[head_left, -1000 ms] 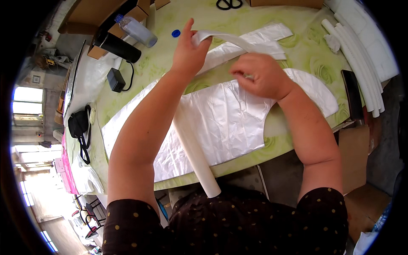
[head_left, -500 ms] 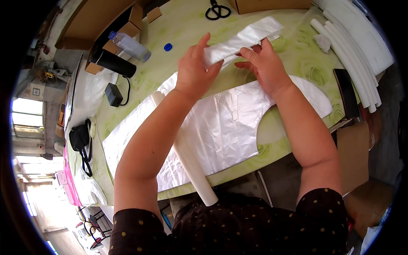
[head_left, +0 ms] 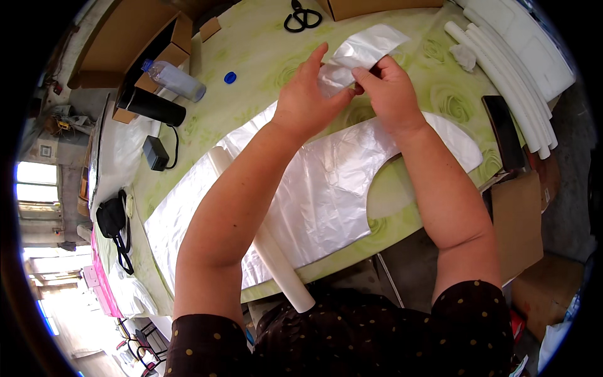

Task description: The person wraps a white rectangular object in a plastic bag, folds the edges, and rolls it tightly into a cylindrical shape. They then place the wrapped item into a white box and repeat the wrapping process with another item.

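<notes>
A thin white plastic film sheet (head_left: 320, 195) with a rounded cut-out on its near right edge lies across the table. Above its far side I hold up a folded strip of plastic film (head_left: 372, 45). My left hand (head_left: 309, 100) has its thumb and fingers around the strip's left part. My right hand (head_left: 392, 94) pinches it farther right, thumb on top and fingertips partly hidden behind the film. The two thumbs nearly meet. Under my left forearm, a white roll (head_left: 282, 270) lies slantwise over the sheet, its near end past the table edge.
Black scissors (head_left: 303, 20) lie at the far side near a cardboard box (head_left: 383, 7). To the left are a bottle (head_left: 176, 80), a blue cap (head_left: 230, 77), a black cylinder (head_left: 157, 108) and an adapter (head_left: 155, 152). White tubes (head_left: 502, 88) and a phone (head_left: 504, 132) lie right.
My hands have come closer together, the left one shifting right along the strip. The strip now bends and bunches between them. The whole view has shifted slightly.
</notes>
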Available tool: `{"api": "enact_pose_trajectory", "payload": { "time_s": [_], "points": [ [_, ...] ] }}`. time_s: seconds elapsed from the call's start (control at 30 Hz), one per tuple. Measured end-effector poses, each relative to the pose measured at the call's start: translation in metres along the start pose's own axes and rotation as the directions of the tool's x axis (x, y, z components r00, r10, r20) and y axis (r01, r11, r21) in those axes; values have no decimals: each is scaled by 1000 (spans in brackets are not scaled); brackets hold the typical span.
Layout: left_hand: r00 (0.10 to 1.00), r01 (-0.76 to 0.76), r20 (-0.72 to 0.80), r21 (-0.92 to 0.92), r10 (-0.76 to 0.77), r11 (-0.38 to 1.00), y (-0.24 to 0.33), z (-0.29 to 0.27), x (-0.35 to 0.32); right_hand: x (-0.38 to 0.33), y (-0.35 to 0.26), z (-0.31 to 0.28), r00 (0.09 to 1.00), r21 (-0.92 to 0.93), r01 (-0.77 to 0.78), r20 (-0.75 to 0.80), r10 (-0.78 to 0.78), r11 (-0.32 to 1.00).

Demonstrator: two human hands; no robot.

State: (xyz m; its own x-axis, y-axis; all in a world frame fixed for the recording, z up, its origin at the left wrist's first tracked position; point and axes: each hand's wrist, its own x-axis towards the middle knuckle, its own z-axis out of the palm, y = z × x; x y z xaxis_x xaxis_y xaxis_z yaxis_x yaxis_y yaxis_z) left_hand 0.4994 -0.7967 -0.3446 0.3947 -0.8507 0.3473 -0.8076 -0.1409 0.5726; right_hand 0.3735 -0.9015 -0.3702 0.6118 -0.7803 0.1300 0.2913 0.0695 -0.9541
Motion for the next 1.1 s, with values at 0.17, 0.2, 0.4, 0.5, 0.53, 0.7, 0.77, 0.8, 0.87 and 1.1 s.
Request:
{"api": "enact_pose_trajectory", "payload": {
  "time_s": [0.17, 0.2, 0.4, 0.5, 0.53, 0.7, 0.77, 0.8, 0.87, 1.1],
  "points": [
    [983, 163, 142, -383, -117, 909, -5, -5, 9, -1, -4, -1, 983, 194, -51, 183, 15, 980],
    [966, 242, 200, -469, -165, 849, -5, -6, 10, -1, -4, 0, 981, 188, -48, 193, 11, 981],
    [869, 473, 304, -743, -391, 473, -6, -14, 9, -1, -3, -1, 971, 159, -61, 239, 21, 985],
    [876, 458, 322, -787, -359, 413, -12, -11, 8, -1, -5, -1, 971, 218, -67, 237, 14, 974],
    [874, 460, 320, -787, -366, 412, -11, -11, 8, 0, -5, -1, 971, 248, -65, 237, 4, 966],
    [884, 445, 336, -818, -325, 364, -9, -5, 6, 1, -4, -1, 967, 277, -87, 256, 14, 957],
    [857, 477, 360, -825, -369, 304, -2, -6, 3, 0, -5, -1, 964, 280, -101, 263, 25, 955],
    [842, 492, 373, -827, -390, 273, 2, -7, 2, 0, -5, -2, 963, 283, -110, 269, 31, 953],
    [829, 509, 414, -837, -375, 201, -2, -5, 2, 0, -5, -2, 962, 286, -115, 273, 34, 951],
    [813, 536, 440, -820, -381, 199, -15, 7, 2, -1, -1, 0, 957, 277, -168, 275, 89, 946]
  ]
}}
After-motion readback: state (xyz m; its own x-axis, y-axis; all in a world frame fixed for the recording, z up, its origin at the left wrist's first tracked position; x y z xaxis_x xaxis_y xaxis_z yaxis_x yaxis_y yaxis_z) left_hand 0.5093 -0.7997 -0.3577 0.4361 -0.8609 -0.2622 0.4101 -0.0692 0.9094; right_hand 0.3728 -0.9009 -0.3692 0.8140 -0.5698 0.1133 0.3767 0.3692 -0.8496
